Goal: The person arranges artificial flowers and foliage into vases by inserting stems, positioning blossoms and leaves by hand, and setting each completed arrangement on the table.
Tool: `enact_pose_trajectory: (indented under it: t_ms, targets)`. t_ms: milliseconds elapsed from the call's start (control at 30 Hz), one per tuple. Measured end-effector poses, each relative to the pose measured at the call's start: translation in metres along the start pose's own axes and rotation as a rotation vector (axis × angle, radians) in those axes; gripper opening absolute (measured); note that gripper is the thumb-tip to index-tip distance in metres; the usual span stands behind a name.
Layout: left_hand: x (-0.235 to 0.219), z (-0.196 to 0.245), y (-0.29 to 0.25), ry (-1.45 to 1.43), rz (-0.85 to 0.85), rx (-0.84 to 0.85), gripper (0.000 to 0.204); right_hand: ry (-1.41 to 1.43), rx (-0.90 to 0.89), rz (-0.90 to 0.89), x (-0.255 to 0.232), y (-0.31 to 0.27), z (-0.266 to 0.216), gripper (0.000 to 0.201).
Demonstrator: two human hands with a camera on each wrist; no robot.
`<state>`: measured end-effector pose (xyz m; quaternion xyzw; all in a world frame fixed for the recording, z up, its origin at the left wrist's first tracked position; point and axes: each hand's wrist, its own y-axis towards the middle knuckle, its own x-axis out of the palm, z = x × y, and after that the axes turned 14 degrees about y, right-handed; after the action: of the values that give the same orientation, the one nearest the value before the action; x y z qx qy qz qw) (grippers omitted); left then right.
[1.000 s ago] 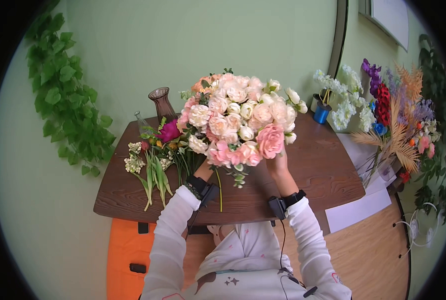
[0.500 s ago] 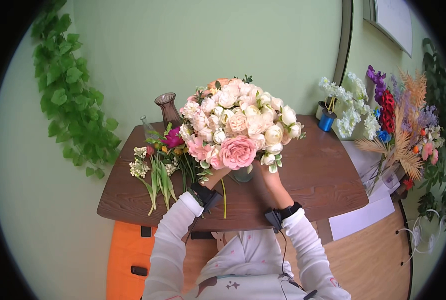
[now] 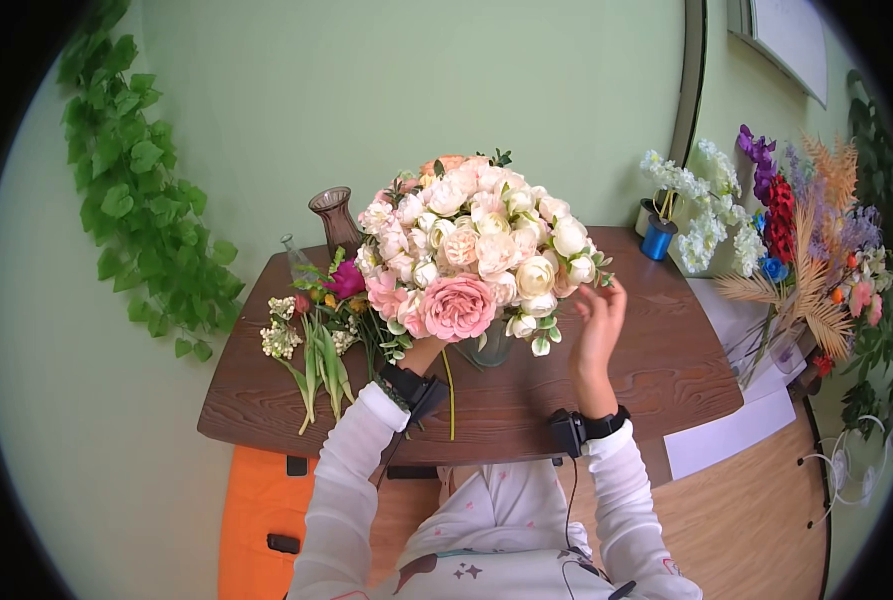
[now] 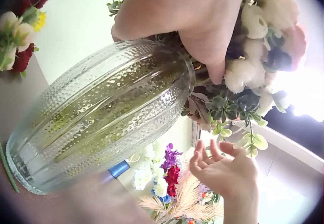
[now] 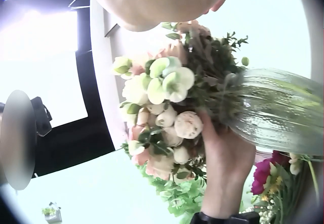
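A round bouquet of cream, white and pink artificial roses stands in a ribbed clear glass vase on the table. My left hand grips the gathered stems right at the vase's mouth, under the blooms; in the head view the flowers mostly hide it. To the right of the bouquet, my right hand is raised with relaxed fingers, fingertips close to the outer white blooms and leaves, holding nothing. Green stems show through the glass.
Loose flowers with green stems lie on the table at left, near a purple glass vase and a small clear bottle. White blossoms and a blue spool are at back right. More flowers stand beyond.
The bouquet has turned and come lower, so the large pink rose has shifted left. My right hand has come out from under the blooms to their right side. The left stays underneath.
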<state>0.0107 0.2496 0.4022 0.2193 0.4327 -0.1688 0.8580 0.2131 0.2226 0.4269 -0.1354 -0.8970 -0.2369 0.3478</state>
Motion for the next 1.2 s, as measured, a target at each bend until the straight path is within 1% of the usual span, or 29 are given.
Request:
enact_pose_trajectory:
  t_ms: [33, 67, 133, 167, 200, 267, 333, 367, 400, 433, 467, 500, 533, 600, 667, 733, 767, 833, 867, 900, 933, 967, 1000, 1067, 1100, 1167, 1200]
  targets:
    - [0.003, -0.002, -0.012, 0.005, -0.003, 0.001, 0.037, -0.007, -0.098, 0.027, 0.004, -0.002, -0.011, 0.036]
    - [0.001, -0.002, -0.010, 0.011, -0.007, 0.004, 0.037, -0.006, -0.100, 0.029, 0.007, -0.005, -0.019, 0.036]
    - [0.003, -0.001, -0.007, 0.022, -0.017, 0.010, 0.037, -0.148, -0.373, -0.104, 0.013, -0.013, -0.032, 0.039]
    - [0.003, 0.000, -0.005, 0.027, -0.021, 0.011, 0.037, -0.165, -0.391, -0.141, 0.017, -0.018, -0.039, 0.041]
    - [0.001, 0.004, 0.013, 0.032, -0.025, 0.013, 0.037, -0.165, -0.391, -0.140, 0.022, -0.020, -0.044, 0.041]
    - [0.000, 0.007, 0.017, 0.043, -0.034, 0.013, 0.037, -0.445, -0.777, -0.423, 0.030, -0.025, -0.054, 0.044]
    - [-0.003, 0.011, 0.037, 0.051, -0.043, 0.012, 0.037, -0.604, -0.894, -0.560, 0.042, -0.030, -0.059, 0.049]
    - [-0.005, 0.011, 0.045, 0.055, -0.046, 0.010, 0.036, -0.697, -0.846, -0.651, 0.046, -0.033, -0.058, 0.049]
    - [-0.002, 0.007, 0.029, 0.060, -0.049, 0.007, 0.036, -0.695, -0.842, -0.653, 0.049, -0.036, -0.057, 0.049]
    - [0.000, 0.007, 0.027, 0.066, -0.050, 0.002, 0.036, -0.787, -0.830, -0.715, 0.053, -0.039, -0.057, 0.048]
    - [-0.004, 0.007, 0.036, 0.072, -0.050, -0.003, 0.036, -0.878, -0.818, -0.779, 0.055, -0.040, -0.057, 0.047]
    - [-0.005, 0.008, 0.039, 0.078, -0.049, -0.007, 0.036, -0.869, -0.827, -0.761, 0.055, -0.042, -0.058, 0.045]
    - [-0.001, 0.005, 0.024, 0.084, -0.049, -0.012, 0.036, -0.865, -0.825, -0.765, 0.052, -0.042, -0.056, 0.045]
    - [-0.007, 0.000, 0.018, 0.091, -0.049, -0.022, 0.036, -0.669, -0.865, -0.649, 0.043, -0.040, -0.050, 0.045]
    - [-0.022, -0.007, 0.025, 0.093, -0.050, -0.031, 0.036, -0.602, -0.803, -0.554, 0.031, -0.043, -0.051, 0.046]
    - [-0.024, -0.011, 0.019, 0.100, -0.050, -0.037, 0.036, -0.434, -0.663, -0.437, 0.019, -0.051, -0.044, 0.041]
    - [-0.029, -0.011, 0.027, 0.101, -0.049, -0.039, 0.036, -0.434, -0.661, -0.442, 0.011, -0.054, -0.040, 0.041]
    - [-0.033, -0.017, 0.016, 0.104, -0.048, -0.044, 0.036, -0.343, -0.475, -0.348, -0.004, -0.059, -0.031, 0.034]
    - [-0.030, -0.018, 0.010, 0.103, -0.049, -0.050, 0.036, -0.345, -0.469, -0.354, -0.009, -0.062, -0.026, 0.034]
    - [-0.022, -0.030, -0.041, 0.101, -0.052, -0.059, 0.036, -0.314, -0.302, -0.366, -0.014, -0.066, -0.021, 0.033]
    - [-0.022, -0.030, -0.045, 0.102, -0.056, -0.064, 0.035, -0.281, -0.140, -0.375, -0.019, -0.070, -0.015, 0.031]
    - [0.001, -0.057, -0.044, 0.302, 0.182, 0.107, 0.040, -0.258, -0.059, -0.367, -0.025, -0.074, -0.004, 0.032]
    - [0.003, -0.057, -0.046, 0.302, 0.183, 0.105, 0.040, -0.225, 0.025, -0.331, -0.027, -0.079, 0.004, 0.031]
    - [0.005, -0.059, -0.049, 0.136, -0.178, -0.397, 0.039, -0.241, 0.175, -0.363, -0.033, -0.087, 0.016, 0.029]
    - [0.012, -0.063, -0.051, 0.135, -0.177, -0.397, 0.039, -0.258, 0.221, -0.372, -0.033, -0.091, 0.020, 0.029]
    - [0.025, -0.074, -0.050, 0.029, -0.132, -0.436, 0.039, -0.230, 0.225, -0.423, -0.033, -0.098, 0.026, 0.026]
    - [0.027, -0.079, -0.047, 0.032, -0.131, -0.433, 0.039, -0.236, 0.235, -0.447, -0.034, -0.100, 0.029, 0.025]
